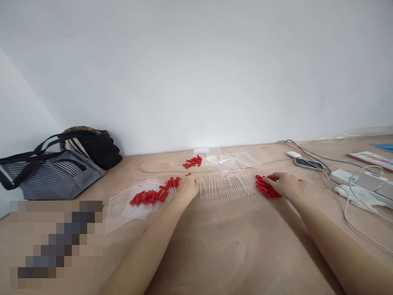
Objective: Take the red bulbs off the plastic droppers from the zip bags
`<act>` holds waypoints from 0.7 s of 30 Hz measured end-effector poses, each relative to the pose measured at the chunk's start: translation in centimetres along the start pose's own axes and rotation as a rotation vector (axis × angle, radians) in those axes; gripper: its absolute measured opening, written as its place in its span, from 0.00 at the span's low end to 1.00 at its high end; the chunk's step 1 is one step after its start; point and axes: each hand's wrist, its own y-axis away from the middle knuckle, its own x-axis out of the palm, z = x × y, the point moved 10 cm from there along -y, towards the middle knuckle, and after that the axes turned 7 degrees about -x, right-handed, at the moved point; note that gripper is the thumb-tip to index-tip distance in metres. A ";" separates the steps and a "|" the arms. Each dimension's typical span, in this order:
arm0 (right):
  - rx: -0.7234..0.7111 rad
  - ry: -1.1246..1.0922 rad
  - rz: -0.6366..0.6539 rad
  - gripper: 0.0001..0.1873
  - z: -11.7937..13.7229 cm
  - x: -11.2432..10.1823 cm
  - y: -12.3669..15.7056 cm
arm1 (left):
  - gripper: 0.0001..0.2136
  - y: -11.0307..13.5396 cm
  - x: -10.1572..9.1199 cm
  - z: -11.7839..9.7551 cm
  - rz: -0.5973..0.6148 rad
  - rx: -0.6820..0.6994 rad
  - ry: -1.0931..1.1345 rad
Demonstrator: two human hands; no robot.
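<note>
My left hand (188,187) is closed at the left end of a row of thin clear tubes (231,187), lying side by side on the table. A bit of red shows just beyond its knuckles; whatever its fingers hold is hidden. At the row's right end, my right hand (285,184) has thumb and finger drawn together at a pile of red bulb-shaped caps (267,189), touching the pile's upper edge. Left of my left hand, more red caps (149,197) lie over flat clear plastic bags (119,211), some with thin tubes beside them.
Behind the row are a small heap of red caps (193,161) and more clear bags (230,162). On the right lie a phone-like device (308,164), a power strip (357,180), cables (346,209) and crumpled tissue (356,194). A striped bag (64,174) stands left, against the wall.
</note>
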 end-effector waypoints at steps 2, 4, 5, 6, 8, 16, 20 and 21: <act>0.011 0.007 0.056 0.16 0.2 0.1 0.2 | 0.09 0.2 -1.3 1.9 -0.033 -0.018 -0.007; 0.023 0.010 0.065 0.16 0.3 -0.2 0.4 | 0.09 0.3 -2.5 4.2 -0.051 -0.056 -0.022; 0.028 0.013 0.056 0.16 0.4 -0.4 0.5 | 0.09 0.3 -2.9 5.3 -0.059 -0.076 -0.030; 0.031 0.019 0.047 0.16 0.5 -0.6 0.5 | 0.08 0.3 -3.2 6.1 -0.066 -0.092 -0.038; 0.030 0.034 0.008 0.16 0.7 -0.9 0.7 | 0.08 0.4 -3.5 6.8 -0.083 -0.102 -0.051; -0.017 0.051 -0.111 0.16 1.6 -1.8 1.1 | 0.12 0.6 -1.4 2.3 -0.099 -0.008 -0.122; -0.023 0.049 -0.141 0.16 2.0 -2.2 1.3 | 0.13 0.1 -0.7 1.3 -0.083 -0.034 -0.164; -0.023 0.048 -0.153 0.16 2.1 -2.4 1.3 | 0.13 -0.1 -0.7 1.2 -0.077 -0.047 -0.173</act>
